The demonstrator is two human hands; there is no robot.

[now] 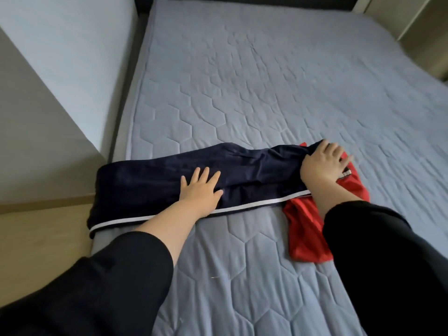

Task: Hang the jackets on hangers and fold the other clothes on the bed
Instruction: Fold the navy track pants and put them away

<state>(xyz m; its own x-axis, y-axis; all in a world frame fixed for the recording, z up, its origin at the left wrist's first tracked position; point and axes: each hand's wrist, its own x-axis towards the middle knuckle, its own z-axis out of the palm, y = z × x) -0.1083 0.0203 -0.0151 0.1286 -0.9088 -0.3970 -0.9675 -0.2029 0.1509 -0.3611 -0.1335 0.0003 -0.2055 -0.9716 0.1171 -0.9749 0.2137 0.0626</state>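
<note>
Navy track pants [150, 183] with a white side stripe [242, 208] lie stretched across the centre of the frame on the quilted grey-blue bed [242, 93]. Their left end droops over the bed's edge toward the wooden floor [36, 234]. The left hand [201, 190] presses flat on the middle of the pants, fingers straight and spread. The right hand [322, 163], at centre right, curls its fingers round the pants' right end, which overlaps a red garment [305, 238] lying under the wrist. Two risks, as I judge them: the overhanging end could drag the pants off the bed once the flat hand lifts — and the right hand could pinch red fabric along with navy, pulling both garments into one fold.
</note>
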